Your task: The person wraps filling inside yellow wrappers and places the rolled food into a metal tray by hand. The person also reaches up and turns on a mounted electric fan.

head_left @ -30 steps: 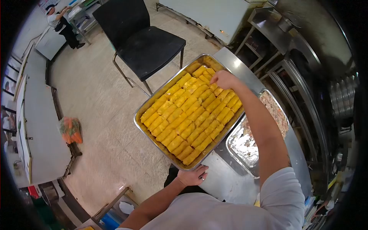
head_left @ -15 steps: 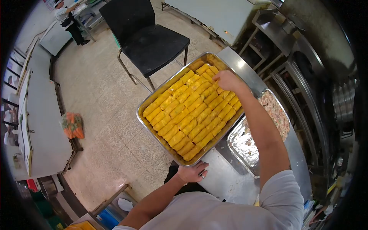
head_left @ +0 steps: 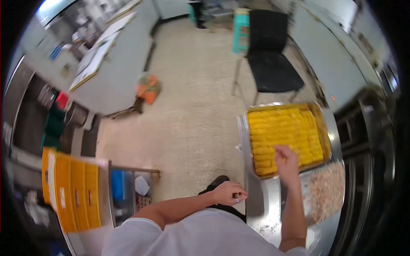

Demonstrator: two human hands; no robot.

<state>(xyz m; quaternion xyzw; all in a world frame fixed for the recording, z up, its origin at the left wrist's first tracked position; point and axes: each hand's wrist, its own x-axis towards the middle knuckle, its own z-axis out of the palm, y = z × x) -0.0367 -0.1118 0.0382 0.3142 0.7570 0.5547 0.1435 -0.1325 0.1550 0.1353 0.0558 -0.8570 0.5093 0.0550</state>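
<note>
A metal tray [head_left: 325, 141] packed with rows of yellow rolls [head_left: 282, 128] rests on the steel table [head_left: 260, 205]. Over the tray's near edge is my right hand [head_left: 287, 161], blurred, its fingers curled; whether it holds anything is too smeared to tell. My left hand [head_left: 229, 193], with a ring on a finger, hovers beside the table's left edge, fingers curled and apart from the tray. Nearer to me on the right, partly behind my right forearm, lies a second tray with a pale pinkish chopped mixture [head_left: 326, 192].
A black chair [head_left: 273, 68] stands beyond the table, beside a green stool [head_left: 240, 32]. Orange crates [head_left: 79, 192] are stacked at left. A bag of carrots [head_left: 148, 88] sits by the white counter [head_left: 115, 72]. A person's legs [head_left: 197, 15] show far off.
The view has swung left. My left hand has come away from the roll tray's near edge. My right hand has drawn back from the far right rolls toward the near edge.
</note>
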